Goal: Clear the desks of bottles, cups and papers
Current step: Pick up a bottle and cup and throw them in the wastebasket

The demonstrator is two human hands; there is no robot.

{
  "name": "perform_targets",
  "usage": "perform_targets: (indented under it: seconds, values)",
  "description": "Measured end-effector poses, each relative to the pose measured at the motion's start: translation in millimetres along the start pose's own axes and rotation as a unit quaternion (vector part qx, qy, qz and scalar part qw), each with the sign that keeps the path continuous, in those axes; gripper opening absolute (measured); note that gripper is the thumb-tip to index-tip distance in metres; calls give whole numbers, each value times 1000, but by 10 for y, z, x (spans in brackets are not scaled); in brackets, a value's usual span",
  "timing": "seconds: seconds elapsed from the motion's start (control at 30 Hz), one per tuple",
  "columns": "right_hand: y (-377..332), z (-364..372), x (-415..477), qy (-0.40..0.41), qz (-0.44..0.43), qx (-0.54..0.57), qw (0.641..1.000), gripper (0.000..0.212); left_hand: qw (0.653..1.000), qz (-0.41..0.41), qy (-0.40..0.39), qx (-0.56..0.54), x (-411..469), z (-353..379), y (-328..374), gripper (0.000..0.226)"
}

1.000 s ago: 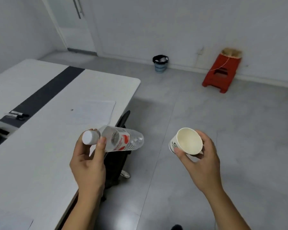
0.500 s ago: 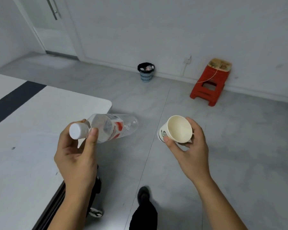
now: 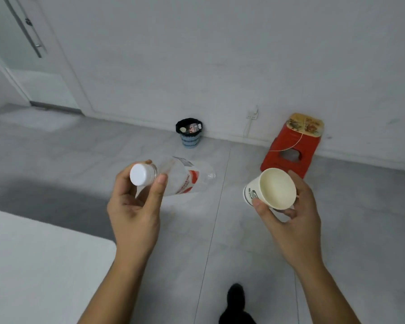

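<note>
White flat-topped counter [image 3: 33, 265]: corner only, lower left of frame.

Red plastic step stool [image 3: 290, 146]: right of centre, against the wall.

Small blue lattice waste bin with black liner [image 3: 189, 139]: upper centre, scraps inside, well apart from both hands.

Clear plastic water bottle with white cap and red label [image 3: 182, 178]: centre frame, in the air over the floor, lying roughly level, cap toward camera. Left hand [image 3: 136, 213] is curled about its neck and shoulder, thumb beside the cap. It looks empty, so judged light. The thin wall will likely dent and slip, so the neck is the firmer hold.

White paper cup with dark print [image 3: 276, 188]: right of centre, mouth tilted toward camera, wall pinched between thumb and fingers of right hand [image 3: 292, 220]. Looks empty, light and crushable; wants a gentle grip near the rim.
</note>
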State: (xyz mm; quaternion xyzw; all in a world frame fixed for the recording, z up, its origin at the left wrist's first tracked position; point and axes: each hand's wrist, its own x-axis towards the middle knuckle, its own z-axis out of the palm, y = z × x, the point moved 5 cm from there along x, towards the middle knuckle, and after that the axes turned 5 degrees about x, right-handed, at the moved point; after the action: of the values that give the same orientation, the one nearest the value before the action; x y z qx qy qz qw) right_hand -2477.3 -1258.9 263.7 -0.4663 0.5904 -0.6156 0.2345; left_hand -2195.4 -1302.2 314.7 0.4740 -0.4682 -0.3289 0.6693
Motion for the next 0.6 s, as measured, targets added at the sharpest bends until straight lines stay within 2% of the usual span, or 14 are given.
perform_targets:
  seconds: [0.13, 0.27, 0.43, 0.6]
  values:
    - [611, 260, 1101, 24, 8, 9, 1000, 81, 1000, -4, -11, 5, 855, 836, -615, 31]
    - [1068, 676, 2347, 13, 19, 29, 999, 81, 999, -20, -1, 25, 1805, 1561, -1050, 26]
    - [1255, 1437, 3849, -44, 27, 33, 998, 80, 997, -23, 66, 33, 2958, 2062, -1286, 25]
    - [1558, 2354, 4985, -114, 30, 31, 993, 74, 987, -32, 151, 34, 3970, 2225, -1753, 25]
